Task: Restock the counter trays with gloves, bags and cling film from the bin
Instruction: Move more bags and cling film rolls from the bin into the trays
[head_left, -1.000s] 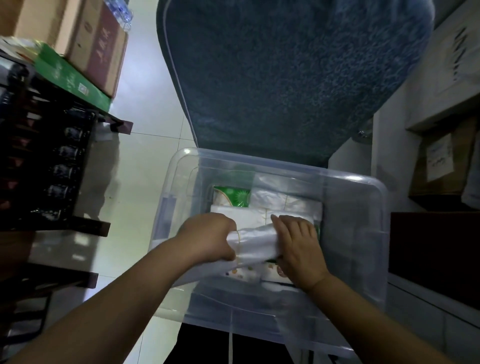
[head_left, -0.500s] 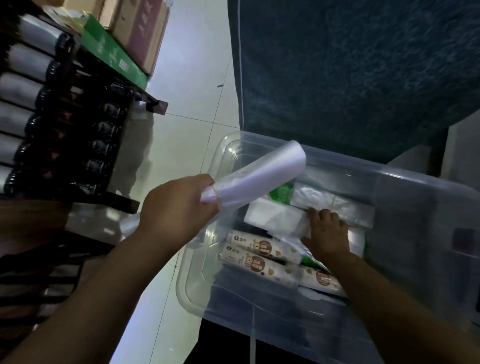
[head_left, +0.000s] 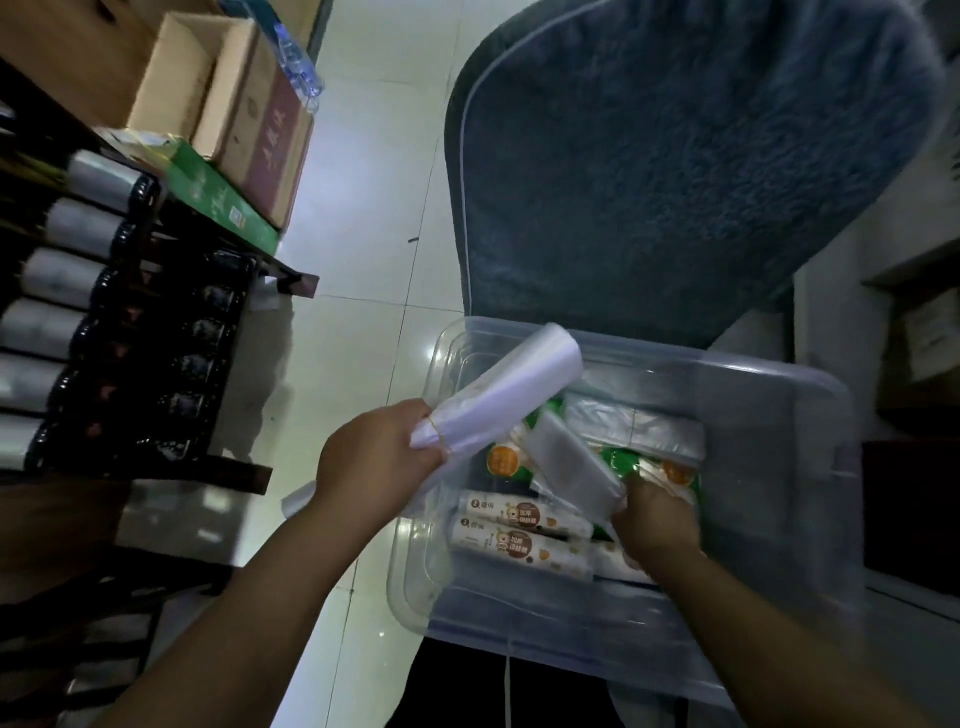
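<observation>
Lifted a little higher and further over the bin's left rim since half a second ago: the banded roll of clear bags (head_left: 506, 397), and now also raised off the stack, a flat clear packet (head_left: 569, 467) that lay under the right fingers before.

Far left: dark shelf rack (head_left: 130, 338) with rows of grey rolls, cardboard boxes (head_left: 244, 124) and a green carton (head_left: 223, 202) stacked on top, pale tiled floor (head_left: 358, 260) beside it.

Left hand (head_left: 376, 465): closed in a fist around the lower end of the roll of clear bags, thumb across the top, roll angled up and to the right, a loose tail of plastic sticking out behind the wrist.

Clear plastic bin (head_left: 779, 415) in the middle, holding two printed cling film boxes (head_left: 519, 530) side by side along the near-left, green and orange packs (head_left: 649, 462) further back, greyish folded bags (head_left: 628, 423) behind those.

Right hand (head_left: 657, 519): down inside the bin, fingers curled shut on the near end of the flat clear packet, packet tilted up toward the roll and just short of touching it.

Blue fuzzy cushion (head_left: 675, 166) rising behind the bin; dim cabinet and boxes at far right, too dark to make out.
</observation>
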